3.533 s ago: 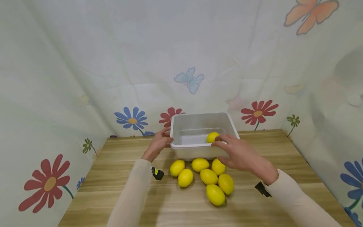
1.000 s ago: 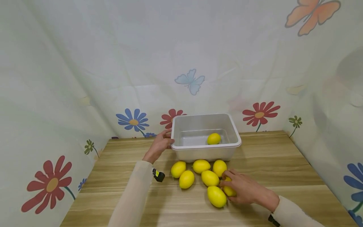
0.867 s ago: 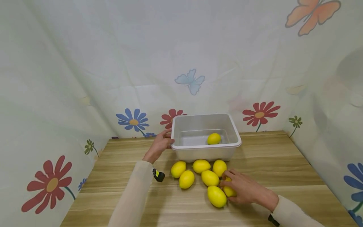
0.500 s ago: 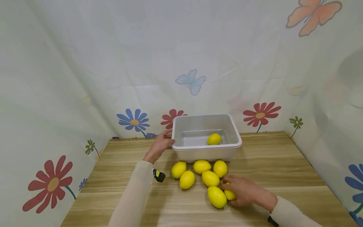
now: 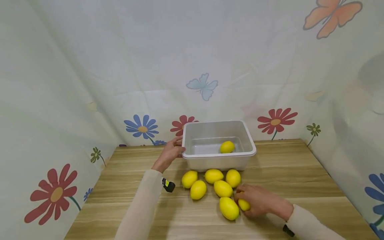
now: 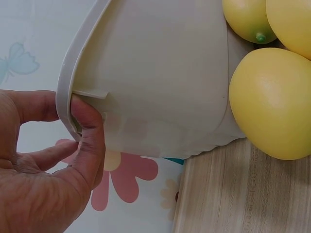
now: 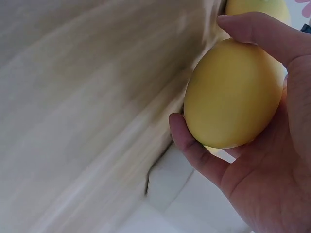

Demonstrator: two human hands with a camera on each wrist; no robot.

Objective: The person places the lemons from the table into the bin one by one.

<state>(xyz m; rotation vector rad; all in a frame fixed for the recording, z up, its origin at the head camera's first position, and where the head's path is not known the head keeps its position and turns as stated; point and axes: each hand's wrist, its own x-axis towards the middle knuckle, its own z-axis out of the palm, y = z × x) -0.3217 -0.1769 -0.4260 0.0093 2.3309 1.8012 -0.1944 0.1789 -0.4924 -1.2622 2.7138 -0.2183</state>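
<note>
A white rectangular bin (image 5: 219, 163) stands at the back of the table with one lemon (image 5: 227, 147) inside. My left hand (image 5: 169, 154) grips the bin's left rim, and the left wrist view has the thumb and fingers of that hand (image 6: 53, 160) pinching the rim (image 6: 65, 87). In front of the bin lie several lemons (image 5: 223, 189). My right hand (image 5: 261, 201) holds the rightmost lemon (image 5: 244, 205) at table level, its fingers round the fruit. In the right wrist view that lemon (image 7: 233, 94) sits between the thumb and fingers of the hand (image 7: 272, 170).
The wood-grain table (image 5: 192, 223) meets a pale curtain (image 5: 156, 60) printed with flowers and butterflies behind it and at both sides. A large lemon (image 5: 229, 208) lies just left of my right hand, nearest the front edge.
Since the earliest frame my right hand has left the bin's front rim, come down toward the front and taken hold of the rightmost lemon. My left hand has stayed on the bin.
</note>
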